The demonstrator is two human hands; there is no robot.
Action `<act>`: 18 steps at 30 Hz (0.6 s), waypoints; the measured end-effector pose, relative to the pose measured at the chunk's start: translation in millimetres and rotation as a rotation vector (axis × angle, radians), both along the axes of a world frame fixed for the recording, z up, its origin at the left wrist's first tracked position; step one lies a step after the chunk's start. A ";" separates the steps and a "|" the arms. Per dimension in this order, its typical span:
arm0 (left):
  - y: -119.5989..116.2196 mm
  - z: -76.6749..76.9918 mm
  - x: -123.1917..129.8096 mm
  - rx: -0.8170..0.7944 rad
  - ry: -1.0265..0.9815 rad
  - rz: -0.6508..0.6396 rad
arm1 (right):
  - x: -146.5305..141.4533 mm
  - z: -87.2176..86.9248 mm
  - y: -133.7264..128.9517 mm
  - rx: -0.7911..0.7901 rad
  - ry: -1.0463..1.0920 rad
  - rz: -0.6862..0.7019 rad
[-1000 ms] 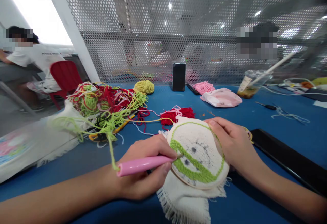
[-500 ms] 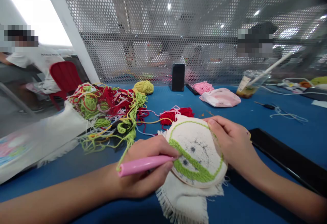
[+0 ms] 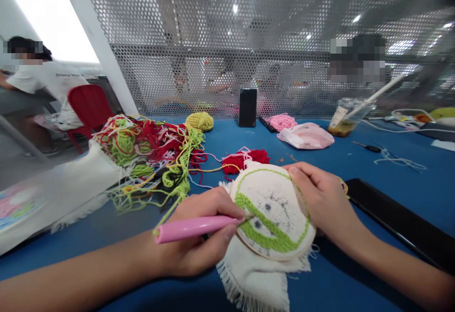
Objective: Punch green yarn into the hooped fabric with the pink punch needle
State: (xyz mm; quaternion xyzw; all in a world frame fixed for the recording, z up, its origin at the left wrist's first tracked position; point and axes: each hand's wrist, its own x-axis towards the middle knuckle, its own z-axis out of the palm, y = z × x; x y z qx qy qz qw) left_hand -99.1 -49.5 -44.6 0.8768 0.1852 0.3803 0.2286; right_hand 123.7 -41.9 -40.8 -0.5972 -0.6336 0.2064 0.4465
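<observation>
Head view: left hand point(image 3: 197, 243) gripping pink needle point(image 3: 192, 229), right hand point(image 3: 322, 203) clasping hoop point(image 3: 273, 212). Green yarn point(image 3: 168, 212) trailing into tangled pile point(image 3: 149, 153), risking snagging.

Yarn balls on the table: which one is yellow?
The round yellow yarn ball, behind the tangled yarn heap; the red yarn bundle and pink yarn bundle aren't yellow.

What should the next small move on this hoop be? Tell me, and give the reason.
Probably press the tip of the pink punch needle into the cloth at the edge of the green yarn band: the tip sits there, the left hand grips it, the right hand steadies the hoop, and green yarn feeds from its end.
</observation>
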 end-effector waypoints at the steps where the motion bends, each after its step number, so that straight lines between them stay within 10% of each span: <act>1: -0.3 1.0 0.3 0.011 0.008 0.004 | -0.1 0.1 -0.2 -0.001 -0.008 -0.010; 11: 9.9 -9.2 12.6 0.042 0.305 -0.011 | -5.0 10.0 -14.9 0.090 -0.058 -0.007; 18: 6.0 -5.6 11.5 0.070 0.342 0.103 | 7.3 1.9 7.7 0.002 -0.615 0.106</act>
